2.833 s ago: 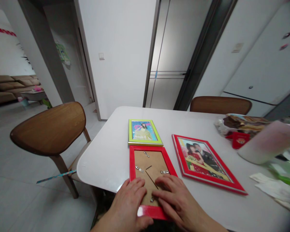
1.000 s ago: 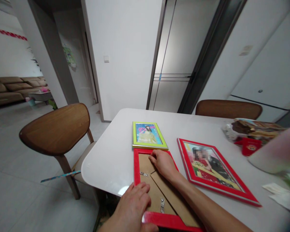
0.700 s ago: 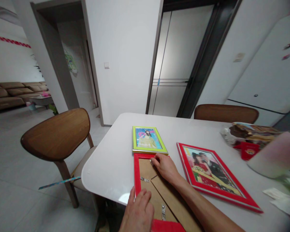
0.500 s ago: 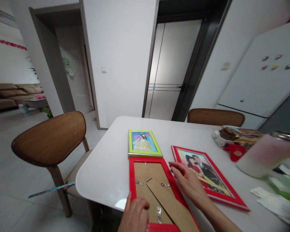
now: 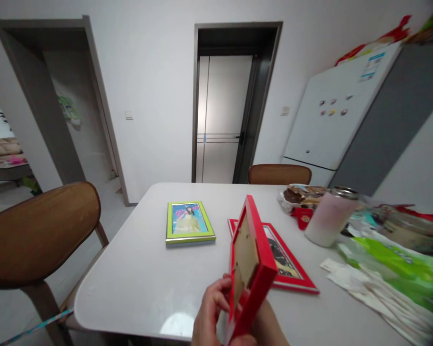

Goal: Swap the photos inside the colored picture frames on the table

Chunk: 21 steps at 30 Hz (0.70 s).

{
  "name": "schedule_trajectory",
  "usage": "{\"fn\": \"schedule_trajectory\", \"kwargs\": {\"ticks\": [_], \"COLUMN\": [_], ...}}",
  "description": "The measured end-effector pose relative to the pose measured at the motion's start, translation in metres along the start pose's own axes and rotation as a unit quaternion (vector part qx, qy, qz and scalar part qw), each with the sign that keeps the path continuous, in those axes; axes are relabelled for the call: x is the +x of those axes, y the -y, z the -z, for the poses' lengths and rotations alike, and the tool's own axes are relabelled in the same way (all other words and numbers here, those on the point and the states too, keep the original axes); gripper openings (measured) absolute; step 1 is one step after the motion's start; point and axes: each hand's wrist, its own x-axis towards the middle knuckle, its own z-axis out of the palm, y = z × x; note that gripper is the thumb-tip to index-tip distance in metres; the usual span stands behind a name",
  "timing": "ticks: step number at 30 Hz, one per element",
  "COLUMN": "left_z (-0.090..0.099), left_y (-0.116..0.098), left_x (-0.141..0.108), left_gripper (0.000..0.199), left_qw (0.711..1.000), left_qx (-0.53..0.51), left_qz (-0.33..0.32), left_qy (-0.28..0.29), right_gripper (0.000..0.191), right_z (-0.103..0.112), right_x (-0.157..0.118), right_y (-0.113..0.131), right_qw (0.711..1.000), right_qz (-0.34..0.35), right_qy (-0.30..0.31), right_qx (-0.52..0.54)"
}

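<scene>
A red photo frame (image 5: 258,259) is held up off the table, nearly edge-on, its brown backing facing left. My left hand (image 5: 210,310) grips its lower left side with curled fingers. On the far side, my right hand (image 5: 269,327) holds it low down, mostly hidden behind the frame; a few fingertips show at the backing. Partly covered by the raised frame, a second red photo frame (image 5: 292,266) lies picture side up on the table. To the left lies a green photo frame (image 5: 191,235) with a picture of a figure in a pale yellow dress.
The white table (image 5: 130,278) has a rounded corner at left. On the right stand a pink-and-white jar (image 5: 330,218), a green plastic packet (image 5: 393,259), white gloves or cloths (image 5: 375,293) and a small red packet (image 5: 303,217). Wooden chairs (image 5: 46,230) stand at left and behind.
The red frame, lying back-up under my hands before, is now lifted and turned on edge, held in both hands. The view has swung right.
</scene>
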Motion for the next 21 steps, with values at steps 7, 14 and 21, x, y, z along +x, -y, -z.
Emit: {"fn": "schedule_trajectory", "kwargs": {"ticks": [7,14,21], "left_z": [-0.021,-0.053,-0.059], "left_y": [-0.031,0.039,0.059], "left_x": [0.058,0.079,0.083], "left_gripper": [0.047,0.043,0.043], "left_qw": [0.983,0.996,0.99], "left_qx": [-0.181,-0.029,0.084], "left_qz": [0.031,0.086,0.107], "left_qy": [-0.027,-0.024,-0.046], "right_gripper": [0.055,0.049,0.044], "right_z": [0.085,0.156,0.169], "right_x": [0.049,0.097,0.113], "right_y": [0.072,0.087,0.078], "right_qw": [0.985,0.87,0.778], "right_qz": [0.041,0.043,0.054], "right_qy": [-0.119,-0.185,-0.183], "right_qx": [-0.118,-0.455,-0.598]}}
